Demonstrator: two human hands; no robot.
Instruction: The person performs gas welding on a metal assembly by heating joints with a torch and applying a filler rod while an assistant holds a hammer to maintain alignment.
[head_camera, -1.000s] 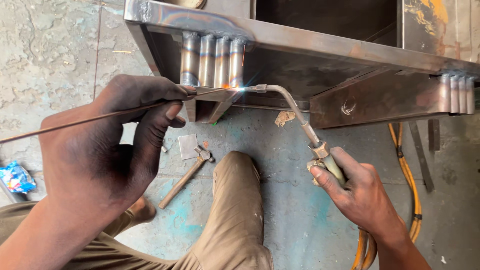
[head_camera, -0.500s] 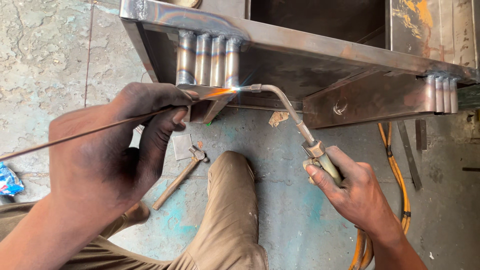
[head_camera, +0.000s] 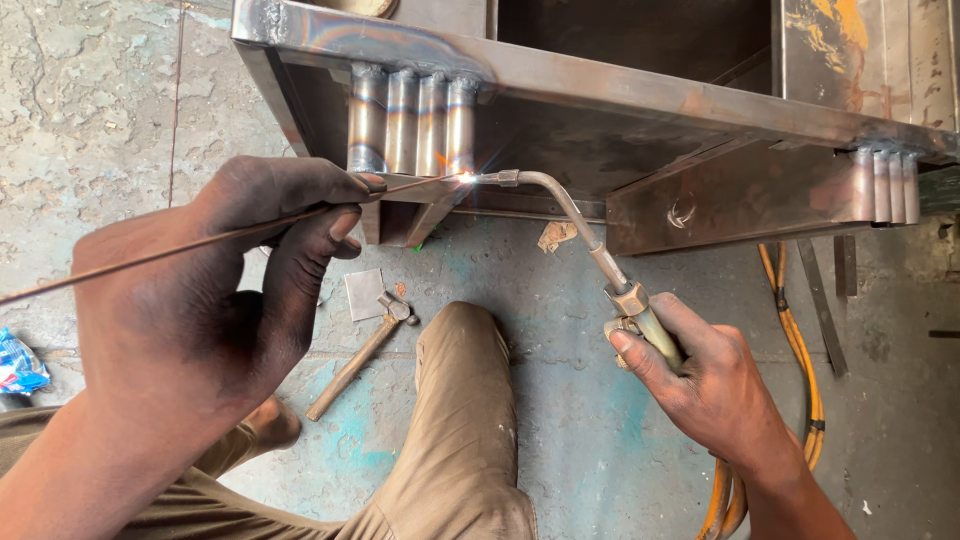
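Observation:
My left hand (head_camera: 215, 290) pinches a thin metal filler rod (head_camera: 190, 243) that runs from the left edge to a bright flame point (head_camera: 467, 177). My right hand (head_camera: 700, 375) grips the brass handle of a gas torch (head_camera: 570, 215), whose curved nozzle reaches up-left to that same glowing spot. The flame sits at the lower end of several short steel tubes (head_camera: 412, 120) joined side by side under a heat-tinted steel frame (head_camera: 640, 95).
A hammer (head_camera: 360, 350) and a small metal square (head_camera: 364, 294) lie on the concrete floor by my bent knee (head_camera: 465, 400). Orange hoses (head_camera: 800, 370) trail down the right. A second tube group (head_camera: 885, 185) sits at the frame's right end. A blue wrapper (head_camera: 18, 362) lies far left.
The view has shifted slightly; the rod tip and torch flame stay at the tube joint. Both hands keep their grips with little movement.

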